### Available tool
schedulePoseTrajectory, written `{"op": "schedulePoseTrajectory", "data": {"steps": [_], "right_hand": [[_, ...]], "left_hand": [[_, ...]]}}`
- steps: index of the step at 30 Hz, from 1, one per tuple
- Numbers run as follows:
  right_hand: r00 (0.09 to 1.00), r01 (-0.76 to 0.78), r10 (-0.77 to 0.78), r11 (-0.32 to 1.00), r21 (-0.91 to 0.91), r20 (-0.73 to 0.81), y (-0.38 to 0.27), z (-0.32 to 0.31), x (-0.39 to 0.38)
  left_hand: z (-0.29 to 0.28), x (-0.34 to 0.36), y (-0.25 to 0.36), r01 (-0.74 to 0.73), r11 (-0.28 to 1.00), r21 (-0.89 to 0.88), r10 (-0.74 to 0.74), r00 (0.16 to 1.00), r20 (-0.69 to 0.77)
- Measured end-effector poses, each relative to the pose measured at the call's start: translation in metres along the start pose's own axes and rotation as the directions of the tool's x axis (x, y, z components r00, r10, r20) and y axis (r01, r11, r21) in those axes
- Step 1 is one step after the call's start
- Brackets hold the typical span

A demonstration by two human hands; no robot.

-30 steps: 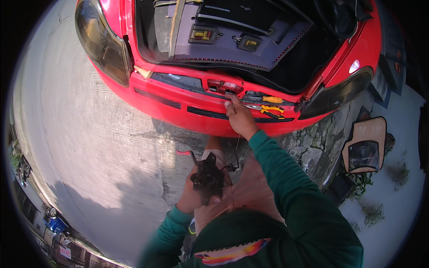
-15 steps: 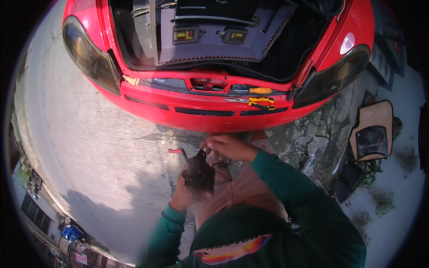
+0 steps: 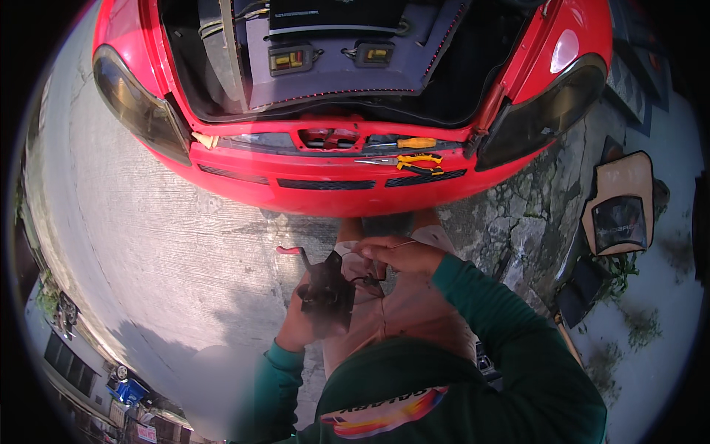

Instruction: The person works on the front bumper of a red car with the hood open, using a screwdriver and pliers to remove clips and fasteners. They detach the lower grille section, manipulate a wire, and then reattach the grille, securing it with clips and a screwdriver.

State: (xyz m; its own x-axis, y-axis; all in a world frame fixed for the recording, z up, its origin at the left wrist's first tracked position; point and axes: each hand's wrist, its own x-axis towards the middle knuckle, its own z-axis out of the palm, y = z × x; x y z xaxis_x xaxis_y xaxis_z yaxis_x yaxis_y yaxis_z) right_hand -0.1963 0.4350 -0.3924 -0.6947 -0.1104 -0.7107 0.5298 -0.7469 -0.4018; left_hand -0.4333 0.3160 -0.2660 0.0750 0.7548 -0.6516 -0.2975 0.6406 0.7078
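Note:
A black metal latch mechanism sits in my left hand, whose fingers wrap round its near left side. From the latch's far end a lever with a red tip sticks out to the left. Just right of the latch, my right hand has its fingers pinched together on what looks like a thin dark cable, which curves beside the latch. The exact grip of those fingertips is partly hidden. Both hands are above my lap, in front of the red car's bumper.
On the car's front ledge lie a yellow-handled screwdriver and yellow-and-black long-nose pliers. Beyond them the open compartment holds a grey panel with two fuse holders. A beige car mat lies at right, beside cracked concrete.
My right hand has drawn away to the right from the latch, fingers still pinched. My left hand keeps the latch in nearly the same place. The view has shifted slightly.

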Motion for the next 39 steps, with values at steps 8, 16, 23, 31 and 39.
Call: {"op": "schedulePoseTrajectory", "data": {"steps": [8, 16, 23, 31, 39], "right_hand": [[0.923, -0.319, 0.236, 0.912, -0.258, -0.305, 0.028, -0.036, -0.011], [0.888, -0.426, 0.101, 0.549, -0.719, -0.449, 0.100, -0.051, -0.019], [0.930, -0.174, -0.035, 0.835, -0.521, -0.367, 0.058, -0.047, -0.033], [0.979, 0.181, -0.189, 0.979, -0.094, -0.082, 0.018, -0.035, -0.045], [0.900, 0.395, -0.370, 0.915, -0.075, 0.232, -0.031, 0.017, -0.053]], "left_hand": [[-0.013, -0.026, -0.019, 0.166, 0.976, -0.139, -0.181, 0.978, -0.107], [-0.003, -0.010, 0.003, 0.170, 0.977, -0.130, -0.179, 0.982, -0.063], [0.007, -0.003, 0.003, 0.125, 0.992, -0.033, -0.122, 0.990, 0.066], [0.030, 0.007, 0.015, 0.184, 0.974, -0.135, -0.177, 0.983, 0.056], [0.056, 0.013, -0.002, 0.238, 0.948, 0.212, -0.191, 0.957, -0.220]]}}
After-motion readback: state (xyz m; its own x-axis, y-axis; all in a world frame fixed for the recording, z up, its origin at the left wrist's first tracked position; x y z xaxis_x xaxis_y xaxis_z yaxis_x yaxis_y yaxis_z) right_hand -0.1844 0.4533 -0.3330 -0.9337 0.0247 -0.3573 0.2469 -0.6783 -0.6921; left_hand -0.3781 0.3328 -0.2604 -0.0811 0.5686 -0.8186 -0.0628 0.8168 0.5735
